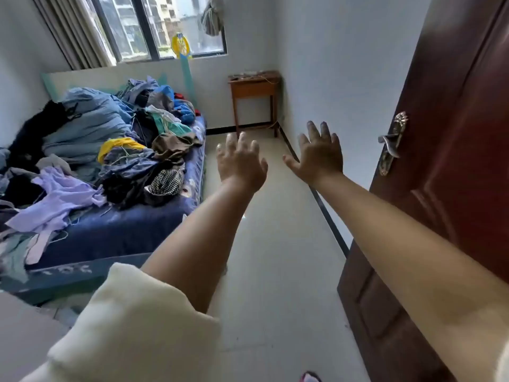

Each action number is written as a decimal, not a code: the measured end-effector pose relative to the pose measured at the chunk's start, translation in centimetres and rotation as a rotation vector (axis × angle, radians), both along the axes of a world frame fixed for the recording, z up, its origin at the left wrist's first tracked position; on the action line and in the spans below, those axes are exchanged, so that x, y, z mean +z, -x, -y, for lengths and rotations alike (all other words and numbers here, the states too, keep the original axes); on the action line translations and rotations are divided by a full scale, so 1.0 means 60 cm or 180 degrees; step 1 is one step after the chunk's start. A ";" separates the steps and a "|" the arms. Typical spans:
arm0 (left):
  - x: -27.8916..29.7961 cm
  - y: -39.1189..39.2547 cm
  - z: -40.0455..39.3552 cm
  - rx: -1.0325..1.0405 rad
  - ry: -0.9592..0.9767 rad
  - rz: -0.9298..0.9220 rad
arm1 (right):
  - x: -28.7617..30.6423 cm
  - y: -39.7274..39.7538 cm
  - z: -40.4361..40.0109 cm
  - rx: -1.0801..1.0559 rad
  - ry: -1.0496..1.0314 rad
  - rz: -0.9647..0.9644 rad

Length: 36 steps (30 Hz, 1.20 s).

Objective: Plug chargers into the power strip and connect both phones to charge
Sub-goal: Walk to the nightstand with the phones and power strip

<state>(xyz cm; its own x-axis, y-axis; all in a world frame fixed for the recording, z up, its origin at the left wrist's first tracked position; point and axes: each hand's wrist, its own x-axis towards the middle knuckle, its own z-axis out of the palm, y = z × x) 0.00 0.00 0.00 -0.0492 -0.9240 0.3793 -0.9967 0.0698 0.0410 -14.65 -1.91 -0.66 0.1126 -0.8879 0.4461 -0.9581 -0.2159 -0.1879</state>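
Head-height view, forward-down into bedroom

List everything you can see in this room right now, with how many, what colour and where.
bed: one, blue mattress, along the left wall
clothes: a heap, uncountable, mostly blue, purple, black and yellow, piled over the bed
small table: one, brown wood, far right corner under the window
items on the small table: several, too small to tell apart, with a yellowish cord hanging off the right side
window: one, dark frame, far wall
curtain: one, beige, left of the window
door: one, dark red-brown, open at right
door handle: one, metal, on the door's edge
left hand: open, empty, held out mid-air
right hand: open, empty, held out mid-air
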 end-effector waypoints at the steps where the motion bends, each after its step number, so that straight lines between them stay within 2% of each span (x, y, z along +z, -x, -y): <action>1: -0.014 0.004 0.024 0.0070 -0.0161 0.0035 | -0.015 0.001 0.025 -0.0041 -0.0103 -0.0013; 5: -0.078 0.016 0.165 0.0093 -0.0547 0.0010 | -0.070 0.016 0.164 0.0029 -0.0372 0.0034; 11: -0.102 0.029 0.392 0.0206 -0.0827 0.0045 | -0.095 0.029 0.389 0.0159 -0.0650 -0.0084; 17: -0.133 -0.013 0.619 0.0370 -0.0958 0.0070 | -0.123 -0.002 0.627 0.0254 -0.0842 -0.0246; 22: -0.148 -0.066 0.847 0.0433 -0.0894 0.0122 | -0.128 -0.050 0.858 0.0290 -0.0722 -0.0266; 27: -0.136 -0.113 1.075 0.0165 -0.0828 0.0319 | -0.124 -0.098 1.076 0.0250 -0.0823 -0.0165; 36: -0.143 -0.193 1.480 0.0191 -0.0822 0.0207 | -0.131 -0.166 1.490 0.0169 -0.0778 -0.0022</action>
